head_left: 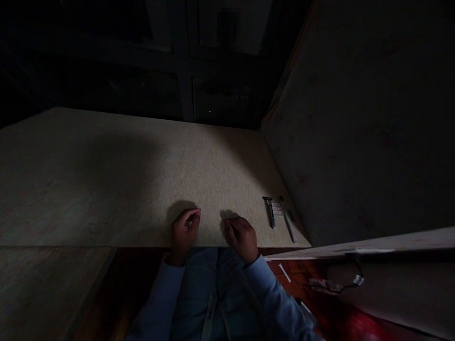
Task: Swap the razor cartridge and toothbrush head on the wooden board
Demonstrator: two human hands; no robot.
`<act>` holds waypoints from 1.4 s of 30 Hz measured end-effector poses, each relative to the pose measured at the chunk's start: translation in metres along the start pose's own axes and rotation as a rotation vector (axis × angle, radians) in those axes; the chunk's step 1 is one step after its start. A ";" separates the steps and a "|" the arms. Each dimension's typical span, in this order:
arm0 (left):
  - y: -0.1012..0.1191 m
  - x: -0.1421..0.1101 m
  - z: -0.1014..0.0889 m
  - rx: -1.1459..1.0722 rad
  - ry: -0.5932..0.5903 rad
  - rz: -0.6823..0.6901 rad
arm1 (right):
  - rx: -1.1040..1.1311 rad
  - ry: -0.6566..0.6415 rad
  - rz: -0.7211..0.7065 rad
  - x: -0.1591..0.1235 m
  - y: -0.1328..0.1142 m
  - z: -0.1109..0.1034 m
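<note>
At the near edge of a pale, marbled tabletop (209, 161), my left hand (184, 233) is curled closed, its thumb and index fingertips meeting around a small gap. Nothing shows in it. A short way to its right, my right hand (244, 237) rests at the same edge with fingers bent in and thumb against them. I see no object in that hand either. The nearest thing to it is a dark-handled razor (270, 213) with its head pointing away from me. Beside the razor lies a long, slim light-coloured stick with a dark end (289, 225), possibly a toothbrush.
A small printed packet (277, 209) and a short dark item (291, 216) lie by the razor. A wall (341, 142) bounds the table's right side. Dark window panes (220, 94) stand behind. On the reddish floor are a white strip (284, 273) and a cable (359, 270).
</note>
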State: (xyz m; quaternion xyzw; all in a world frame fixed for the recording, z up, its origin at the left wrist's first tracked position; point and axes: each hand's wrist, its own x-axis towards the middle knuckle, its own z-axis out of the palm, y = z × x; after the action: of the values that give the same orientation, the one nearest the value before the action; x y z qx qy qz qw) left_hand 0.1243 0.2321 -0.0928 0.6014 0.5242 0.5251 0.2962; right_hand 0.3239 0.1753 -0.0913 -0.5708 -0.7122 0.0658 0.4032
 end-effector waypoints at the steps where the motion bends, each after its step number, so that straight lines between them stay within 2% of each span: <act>1: 0.000 0.000 0.000 -0.002 -0.002 0.002 | 0.001 0.002 0.002 0.000 0.000 0.000; 37: -0.013 0.002 0.000 0.015 0.001 0.003 | -0.012 0.012 -0.004 0.001 0.001 0.003; 42: -0.010 0.002 0.000 0.019 -0.004 -0.003 | -0.019 0.024 -0.003 0.001 0.000 0.003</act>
State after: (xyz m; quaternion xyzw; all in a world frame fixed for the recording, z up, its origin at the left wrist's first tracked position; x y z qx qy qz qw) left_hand 0.1207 0.2362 -0.1011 0.6045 0.5296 0.5183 0.2924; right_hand 0.3217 0.1777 -0.0930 -0.5745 -0.7087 0.0515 0.4064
